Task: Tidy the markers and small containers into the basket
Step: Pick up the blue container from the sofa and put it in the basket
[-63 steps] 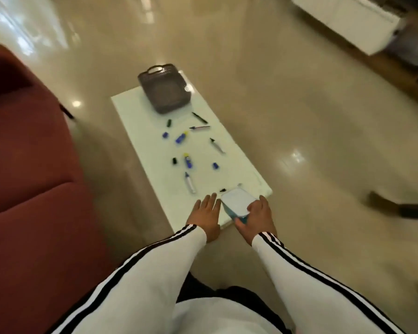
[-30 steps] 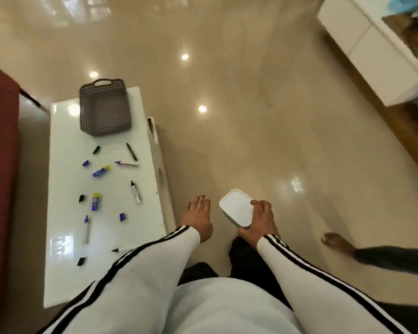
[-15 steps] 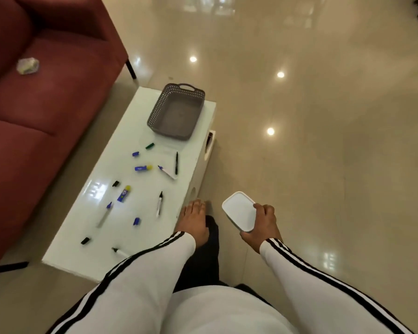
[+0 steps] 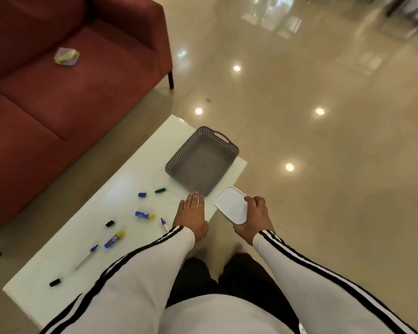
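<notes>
right hand (image 4: 255, 218) gripping white container (image 4: 231, 208), grey basket (image 4: 204, 162) nearby

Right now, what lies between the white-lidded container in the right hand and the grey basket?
Nothing: the head view shows only bare white table between the white-lidded container in the right hand and the grey basket.

Looks like a home living room. Well left of the fingers (image 4: 195, 200) of the left hand (image 4: 191, 216), a dark red upholstered sofa (image 4: 58, 97) with a slim dark leg (image 4: 171, 79); beneath those fingers, a low glossy white coffee table (image 4: 101, 213); beyond and right of them, polished beige floor (image 4: 336, 201) with round lamp reflections (image 4: 289, 167).
</notes>
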A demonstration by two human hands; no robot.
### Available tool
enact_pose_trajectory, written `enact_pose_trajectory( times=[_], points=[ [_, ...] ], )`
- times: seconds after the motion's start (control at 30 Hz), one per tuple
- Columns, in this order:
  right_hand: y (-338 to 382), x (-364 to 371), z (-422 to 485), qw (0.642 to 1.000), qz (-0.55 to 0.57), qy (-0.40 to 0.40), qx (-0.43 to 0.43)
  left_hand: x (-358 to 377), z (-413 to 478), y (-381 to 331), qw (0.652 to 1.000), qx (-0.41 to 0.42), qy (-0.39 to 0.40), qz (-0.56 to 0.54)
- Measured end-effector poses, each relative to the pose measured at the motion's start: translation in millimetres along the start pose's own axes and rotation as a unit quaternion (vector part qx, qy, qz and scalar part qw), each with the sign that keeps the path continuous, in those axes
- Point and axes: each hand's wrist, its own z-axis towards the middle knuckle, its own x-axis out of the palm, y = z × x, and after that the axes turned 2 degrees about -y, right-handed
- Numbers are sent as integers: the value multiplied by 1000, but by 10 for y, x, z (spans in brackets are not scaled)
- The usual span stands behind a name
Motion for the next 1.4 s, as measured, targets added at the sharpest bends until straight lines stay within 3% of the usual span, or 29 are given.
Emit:
enact_pose_trajectory(
  times=[0.27,0.43,0.67,0.9,1.1,1.4],
  points=[
    [341,-368,2234,973,-112,118,-162,-142,1199,25,985,-156,18,-70],
    [413,-117,3612,910,-214,224,-276,-28,1935,52,955,-271,15,-120],
    [570,543,4859,837,-279,285,-375,412,2445,270,931,-334,77,-122],
    [736,948,5411,785,-301,317,-440,732,2493,313,914,-363,104,-145],
    [801,1015,5456,752,-345,242,-507,780,2460,320,915,-364,89,-152],
    [827,924,5275,765,-378,210,-478,618,2382,309,909,-379,55,-165]
  ],
)
